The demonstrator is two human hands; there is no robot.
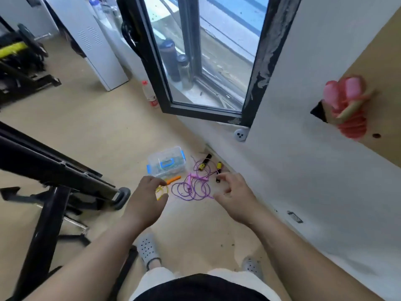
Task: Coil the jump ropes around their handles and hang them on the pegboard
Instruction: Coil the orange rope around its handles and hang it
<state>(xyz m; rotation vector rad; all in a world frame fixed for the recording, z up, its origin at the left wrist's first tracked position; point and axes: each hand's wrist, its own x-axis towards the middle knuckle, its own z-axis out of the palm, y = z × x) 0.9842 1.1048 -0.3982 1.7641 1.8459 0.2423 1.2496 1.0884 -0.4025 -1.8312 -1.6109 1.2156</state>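
1. Head view, the task stuff: a purple jump rope (191,190) lies in a loose tangle on the floor (108,127) right by the wall, its black-and-yellow handles (205,163) at the far end near the skirting. A yellow rope (161,191) with an orange handle (173,180) lies just left of it.
2. A pink rope (351,109) is already coiled up and hanging on the brown pegboard (388,51) at the right, a bit blurry.
3. Hands: the left hand (149,196) is curled, knuckles up, right over the yellow rope; can't tell if it's actually pinching it. The right hand (234,195) hangs loosely spread next to the purple tangle, holding nothing.
4. Stuff around: a clear plastic box (166,162) with blue latches sits just behind the ropes. A black gym frame (54,170) crowds the left side. An open window (206,51) has dark bottles (171,59) on its sill, and a plastic bottle (149,94) stands on the floor below.
5. The person's grey clogs (147,248) are at the bottom.
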